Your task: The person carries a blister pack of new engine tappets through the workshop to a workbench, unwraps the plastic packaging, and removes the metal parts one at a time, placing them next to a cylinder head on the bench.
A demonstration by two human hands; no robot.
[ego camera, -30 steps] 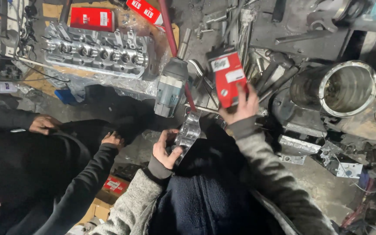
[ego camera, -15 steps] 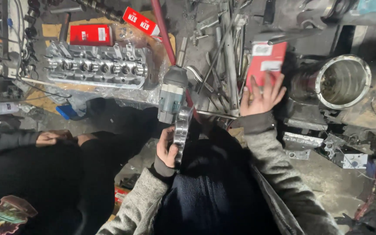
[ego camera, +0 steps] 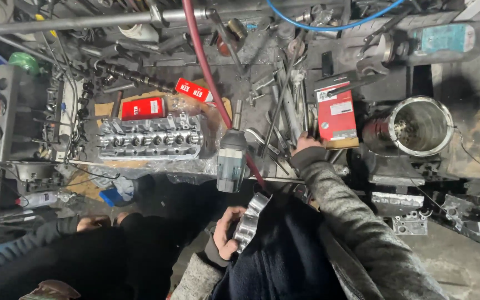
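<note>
Left hand (ego camera: pixel 226 236) fingers wrapped round shiny toothed metal gear (ego camera: pixel 249 222). Right hand (ego camera: pixel 305 145), grip hidden, at six o'clock of red-and-white cardboard box (ego camera: pixel 335 114). Could nudge it off cluttered table (ego camera: pixel 262 119).

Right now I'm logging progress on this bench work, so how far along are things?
Done: the red box lies on the bench, with the right hand just at its lower edge. In hand: the left hand has a grip on a toothed metal gear, held in the lap, mounted on nothing. Left: the impact wrench lies unused at the bench edge, and the cylinder head sits untouched.
</note>
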